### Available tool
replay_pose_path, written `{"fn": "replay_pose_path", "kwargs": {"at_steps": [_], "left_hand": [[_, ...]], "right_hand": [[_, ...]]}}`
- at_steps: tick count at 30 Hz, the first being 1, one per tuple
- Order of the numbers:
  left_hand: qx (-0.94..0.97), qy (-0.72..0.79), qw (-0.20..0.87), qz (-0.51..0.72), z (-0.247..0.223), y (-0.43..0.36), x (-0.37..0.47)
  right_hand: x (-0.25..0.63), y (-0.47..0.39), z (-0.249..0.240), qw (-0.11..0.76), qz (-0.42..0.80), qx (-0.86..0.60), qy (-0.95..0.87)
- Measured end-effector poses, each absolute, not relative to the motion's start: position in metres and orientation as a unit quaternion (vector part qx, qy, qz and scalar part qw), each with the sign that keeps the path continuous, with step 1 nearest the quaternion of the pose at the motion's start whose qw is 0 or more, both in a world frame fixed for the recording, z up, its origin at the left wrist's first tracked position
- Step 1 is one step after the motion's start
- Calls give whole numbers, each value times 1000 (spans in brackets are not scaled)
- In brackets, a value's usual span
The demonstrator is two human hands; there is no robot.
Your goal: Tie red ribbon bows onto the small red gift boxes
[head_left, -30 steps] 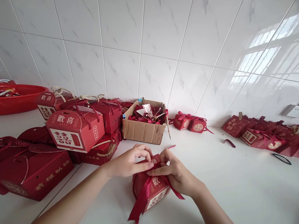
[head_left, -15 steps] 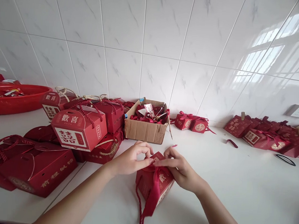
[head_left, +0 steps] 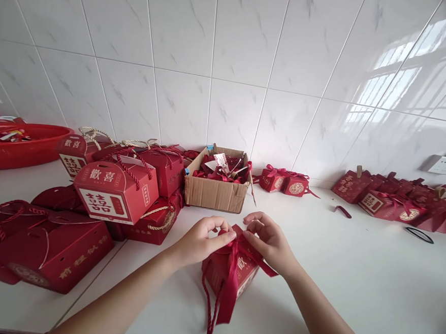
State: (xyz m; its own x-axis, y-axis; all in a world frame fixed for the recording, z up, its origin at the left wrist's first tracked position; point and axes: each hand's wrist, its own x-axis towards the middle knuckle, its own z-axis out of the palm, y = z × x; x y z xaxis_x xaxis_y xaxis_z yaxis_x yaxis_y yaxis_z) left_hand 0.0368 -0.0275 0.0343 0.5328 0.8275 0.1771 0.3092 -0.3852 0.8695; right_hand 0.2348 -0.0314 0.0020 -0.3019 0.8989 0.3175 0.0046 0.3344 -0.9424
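Note:
A small red gift box with gold lettering stands on the white counter in front of me. A dark red ribbon is gathered at its top, one tail hanging down the front and another slanting to the right. My left hand pinches the ribbon at the left of the gathered part, thumb against forefinger. On the other side, my right hand has its thumb and forefinger on the ribbon, the remaining fingers loosely curled. The exact grip there is partly hidden. A twisted red cord hangs from the box's left side.
Several larger red boxes are piled at left, beside a red basin. A cardboard carton of ribbons stands behind my hands. Two small tied boxes and a row of red boxes line the wall. A black loop lies at right.
My right hand has lifted slightly and turned, its fingers less bent over the box. A ribbon tail now shows slanting to the right beneath it. My left hand stays at the box top.

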Motion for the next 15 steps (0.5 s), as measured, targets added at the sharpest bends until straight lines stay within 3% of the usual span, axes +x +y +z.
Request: {"fn": "replay_pose_path", "kwargs": {"at_steps": [4,11,15], "left_hand": [[756,386,416,325,33,-28,39],[760,392,410,317,34,-30,38],[763,392,400,323,35,-31,38]], "right_hand": [[242,-31,4,447,487,-343,-667],[251,-27,8,392,363,-349,-770],[248,-27,6,412,324,-366,-769]]}}
